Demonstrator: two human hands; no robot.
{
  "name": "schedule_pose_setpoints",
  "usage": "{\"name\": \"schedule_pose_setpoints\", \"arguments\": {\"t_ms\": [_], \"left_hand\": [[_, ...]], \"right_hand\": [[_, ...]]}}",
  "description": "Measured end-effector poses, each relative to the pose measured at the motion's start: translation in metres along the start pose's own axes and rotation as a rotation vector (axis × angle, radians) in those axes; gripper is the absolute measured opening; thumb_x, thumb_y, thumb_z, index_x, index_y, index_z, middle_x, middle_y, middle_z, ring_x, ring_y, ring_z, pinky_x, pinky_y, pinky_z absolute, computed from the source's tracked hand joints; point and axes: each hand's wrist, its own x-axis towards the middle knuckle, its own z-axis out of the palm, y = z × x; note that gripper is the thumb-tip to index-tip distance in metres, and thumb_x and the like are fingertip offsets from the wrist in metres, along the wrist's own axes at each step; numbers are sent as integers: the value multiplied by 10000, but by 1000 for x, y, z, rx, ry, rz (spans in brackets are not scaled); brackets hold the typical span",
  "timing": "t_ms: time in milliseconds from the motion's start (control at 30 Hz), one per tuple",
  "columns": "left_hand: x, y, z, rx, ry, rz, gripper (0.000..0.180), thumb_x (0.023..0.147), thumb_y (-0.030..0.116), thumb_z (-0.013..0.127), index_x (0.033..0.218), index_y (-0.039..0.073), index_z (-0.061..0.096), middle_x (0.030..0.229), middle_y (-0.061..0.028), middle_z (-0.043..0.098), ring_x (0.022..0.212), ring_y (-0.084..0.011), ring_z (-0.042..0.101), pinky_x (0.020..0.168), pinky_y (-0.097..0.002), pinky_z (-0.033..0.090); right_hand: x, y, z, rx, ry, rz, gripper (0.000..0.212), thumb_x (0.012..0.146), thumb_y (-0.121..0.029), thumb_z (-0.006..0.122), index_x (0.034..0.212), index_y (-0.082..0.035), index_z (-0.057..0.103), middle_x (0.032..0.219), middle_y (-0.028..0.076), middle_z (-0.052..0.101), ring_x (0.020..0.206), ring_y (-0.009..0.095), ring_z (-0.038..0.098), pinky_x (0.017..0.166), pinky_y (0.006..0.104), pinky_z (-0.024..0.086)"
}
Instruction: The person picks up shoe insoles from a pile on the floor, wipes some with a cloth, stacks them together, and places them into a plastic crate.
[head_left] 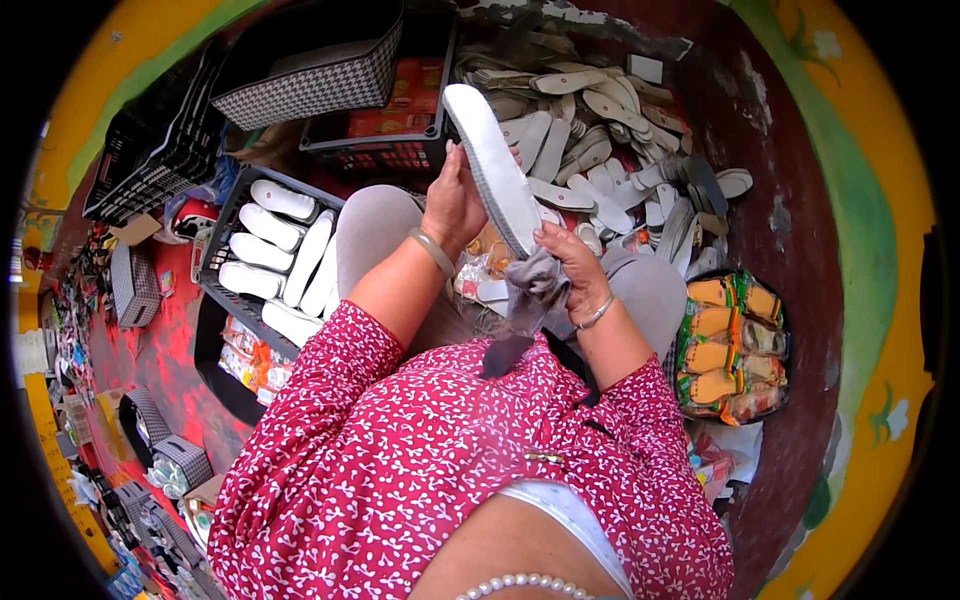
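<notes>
A thick white shoe sole [492, 165] is held up between my two hands, tilted, with its rounded upper end pointing away from me. My left hand [455, 200] is closed around its left edge near the middle; some of the fingers are hidden behind it. At the lower end my right hand [575, 265] pinches the sole with the thumb on top. A crumpled grey cloth [537, 285] hangs from this same hand, bunched against the sole's edge. Left of my knee, a dark plastic crate [245, 322] holds several similar white soles [268, 228].
A large heap of loose soles [600, 150] spreads out ahead. Behind the crate stand a black crate with red packages [400, 95] and a houndstooth-patterned basket [310, 90]. Packed yellow-orange insoles [712, 340] sit at the right. Assorted goods and small baskets [135, 285] line the far left.
</notes>
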Motion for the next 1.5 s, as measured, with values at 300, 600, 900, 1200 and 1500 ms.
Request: {"name": "schedule_pose_setpoints", "arguments": {"t_ms": [300, 600, 900, 1200, 1500], "left_hand": [[-2, 2, -7, -86, -59, -116, 416, 884, 411, 525, 1126, 74, 502, 785, -29, 576, 734, -183, 554, 736, -341, 476], [-9, -6, 4, 380, 125, -152, 295, 899, 393, 526, 892, 98, 515, 699, 15, 512, 578, -86, 488, 516, -244, 432], [-23, -36, 4, 763, -53, -433, 310, 919, 309, 501, 996, 10, 530, 770, -23, 590, 593, -80, 530, 541, -230, 447], [-32, -37, 15, 613, -58, -420, 218, 925, 249, 493, 1016, 55, 538, 777, -18, 616, 594, -79, 573, 486, -216, 464], [-8, -28, -10, 390, 195, -162, 220, 942, 271, 460, 957, 57, 512, 742, -30, 572, 621, -105, 552, 542, -257, 467]], "right_hand": [[0, 22, 8, 92, -64, 185, 267, 866, -105, 533, 1098, 27, 549, 970, 120, 634, 843, 210, 643, 759, 318, 527], [-5, -25, -51, 135, 252, -171, 270, 838, -123, 579, 1068, 17, 558, 907, 118, 643, 736, 207, 645, 692, 307, 539], [-2, -35, -25, 48, 308, -764, 347, 808, 18, 580, 1144, 0, 496, 1049, 95, 596, 944, 180, 591, 850, 300, 484], [11, -23, -35, -415, 452, -613, 238, 777, 23, 568, 1010, -11, 596, 958, 41, 614, 837, 92, 574, 772, 217, 469], [8, 0, -7, -1012, 198, -551, 220, 658, -24, 567, 867, -24, 633, 836, 60, 580, 751, 171, 572, 697, 260, 453]]}}
